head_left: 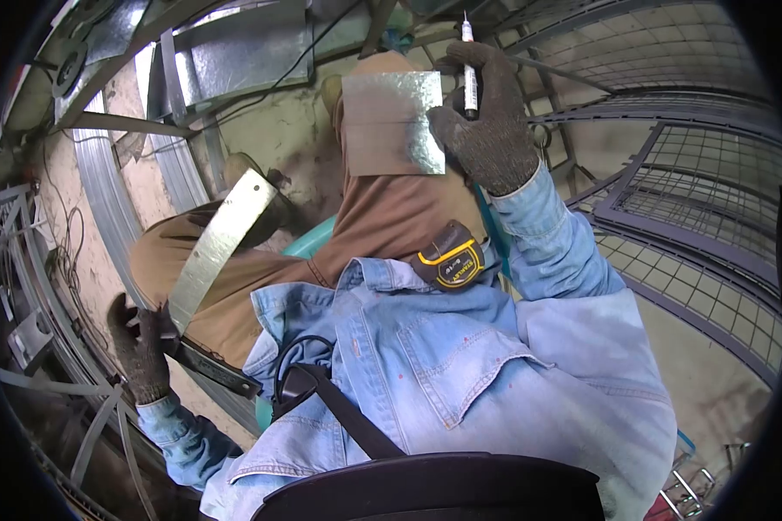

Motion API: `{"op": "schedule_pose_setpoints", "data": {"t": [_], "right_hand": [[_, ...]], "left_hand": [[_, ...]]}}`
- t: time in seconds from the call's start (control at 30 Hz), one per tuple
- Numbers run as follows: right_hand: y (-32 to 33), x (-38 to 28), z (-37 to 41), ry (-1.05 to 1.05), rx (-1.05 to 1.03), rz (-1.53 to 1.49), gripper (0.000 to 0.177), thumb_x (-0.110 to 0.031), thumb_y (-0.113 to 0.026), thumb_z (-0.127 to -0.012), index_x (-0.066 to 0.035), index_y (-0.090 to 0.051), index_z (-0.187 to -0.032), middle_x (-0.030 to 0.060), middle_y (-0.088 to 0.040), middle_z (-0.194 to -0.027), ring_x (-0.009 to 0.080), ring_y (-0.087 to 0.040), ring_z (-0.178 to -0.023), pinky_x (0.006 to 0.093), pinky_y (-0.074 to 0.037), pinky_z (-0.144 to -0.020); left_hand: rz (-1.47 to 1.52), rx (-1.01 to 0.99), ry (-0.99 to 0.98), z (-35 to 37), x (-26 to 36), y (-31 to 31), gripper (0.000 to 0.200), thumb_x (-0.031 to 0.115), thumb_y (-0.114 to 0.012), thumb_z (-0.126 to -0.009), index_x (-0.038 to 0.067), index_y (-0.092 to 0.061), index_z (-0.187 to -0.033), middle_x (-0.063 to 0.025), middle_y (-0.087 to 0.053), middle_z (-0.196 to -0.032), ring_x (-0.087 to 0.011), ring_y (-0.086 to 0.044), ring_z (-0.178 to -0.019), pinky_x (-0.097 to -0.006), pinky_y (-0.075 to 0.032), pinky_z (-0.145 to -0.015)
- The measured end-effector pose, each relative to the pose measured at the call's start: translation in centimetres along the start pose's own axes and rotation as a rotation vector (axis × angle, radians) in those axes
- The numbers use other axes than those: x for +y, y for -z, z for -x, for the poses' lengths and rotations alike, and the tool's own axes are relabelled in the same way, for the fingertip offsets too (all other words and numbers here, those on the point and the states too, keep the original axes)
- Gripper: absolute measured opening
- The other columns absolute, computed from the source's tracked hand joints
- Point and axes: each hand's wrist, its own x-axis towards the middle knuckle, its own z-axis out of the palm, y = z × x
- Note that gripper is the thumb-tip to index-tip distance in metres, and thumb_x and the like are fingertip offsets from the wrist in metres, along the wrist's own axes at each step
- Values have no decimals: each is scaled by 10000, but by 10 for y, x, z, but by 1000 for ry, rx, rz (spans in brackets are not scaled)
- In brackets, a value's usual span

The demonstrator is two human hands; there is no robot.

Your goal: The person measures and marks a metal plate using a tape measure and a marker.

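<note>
My right hand (493, 130), in a dark knit glove, grips a slim white marker pen (469, 74) upright, its thin tip pointing away from me. The thumb of that hand rests at the right edge of a square piece of shiny sheet metal (393, 130), which lies over my right knee. My left hand (143, 352), also gloved, is at the corner of a try square with a wide metal blade (217, 247) and a black stock. Its fingers curl at that corner while the blade slants up across my left leg. A yellow and black tape measure (450, 258) sits at my right hip.
Wire mesh racks (669, 200) with dark frames stand on the right. Long metal channels (109, 191) lie on the floor at the left, beside thin metal strips (87, 434). A larger metal sheet (235, 61) leans at the back. Part of a teal seat (313, 239) shows beneath me.
</note>
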Motion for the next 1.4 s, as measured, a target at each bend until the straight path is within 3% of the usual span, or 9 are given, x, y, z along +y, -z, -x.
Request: {"op": "schedule_pose_setpoints", "data": {"t": [0.1, 0.2, 0.23, 0.4, 0.67, 0.97, 1.23, 1.3, 1.4], "right_hand": [[2, 5, -10, 17, -38, -63, 563, 48, -677, -775, -62, -504, -1300, 147, -595, -1183, 279, -647, -1043, 390, -528, -919], [-4, 18, -25, 82, -74, -61, 562, 37, -687, -791, -65, -498, -1311, 156, -597, -1217, 281, -650, -1045, 400, -535, -910], [-4, 18, -33, 133, -117, -52, 603, 31, -689, -771, -58, -494, -1335, 138, -595, -1243, 261, -647, -1042, 376, -539, -911], [-5, 1, -49, 120, -228, -29, 632, 1, -713, -780, -74, -491, -1367, 131, -610, -1232, 288, -623, -1161, 381, -511, -1013], [60, 5, 22, 155, -26, 55, 378, -53, -774, -836, -86, -618, -1179, 102, -689, -1059, 284, -697, -912, 393, -555, -797], [54, -16, 118, 297, -450, 21, 691, -260, -945, -546, -113, -665, -1160, 150, -627, -1340, 412, -547, -1289, 554, -446, -1077], [47, -19, 126, 301, -490, 152, 785, -252, -952, -517, -102, -672, -1235, 161, -639, -1332, 409, -597, -1224, 526, -479, -1069], [45, -17, 123, 328, -453, 135, 682, -181, -946, -527, -81, -680, -1147, 161, -662, -1212, 389, -646, -1129, 484, -525, -965], [43, -17, 116, 251, -407, 65, 673, -136, -916, -574, -83, -625, -1179, 167, -660, -1143, 376, -670, -1039, 470, -538, -926]], "left_hand": [[29, 187, -265, -26, 81, -3, 456, 214, -651, -1015, -15, -544, -1394, -155, -604, -1353, -269, -572, -1244, -390, -461, -1040], [516, -27, -401, -40, 182, -49, 370, 69, -618, -1012, -46, -562, -1359, -144, -611, -1328, -228, -591, -1223, -357, -499, -1049], [309, -88, -757, -44, 214, -67, 400, 73, -654, -984, -16, -568, -1365, -169, -605, -1334, -235, -596, -1229, -351, -515, -1052], [-32, -235, -888, -89, 292, -185, 428, 189, -704, -911, 15, -611, -1292, -241, -674, -1202, -377, -669, -1133, -430, -543, -951], [475, -489, -471, -31, 247, -210, 555, 166, -755, -830, -6, -568, -1324, -145, -684, -828, -225, -669, -705, -352, -554, -695], [657, -527, -318, -20, 237, -226, 529, 116, -733, -879, 4, -546, -1361, -101, -676, -859, -139, -648, -739, -300, -537, -675], [513, -450, -452, -22, 233, -231, 507, 122, -731, -883, 5, -570, -1349, -94, -674, -927, -130, -638, -820, -293, -539, -719], [597, -687, -209, -22, 240, -216, 637, 291, -760, -833, 23, -563, -1377, -209, -644, -1288, -335, -650, -1151, -434, -524, -982], [564, -516, -482, -32, 229, -234, 450, 81, -699, -899, 6, -603, -1332, -95, -698, -958, -137, -652, -857, -300, -547, -768]]}}
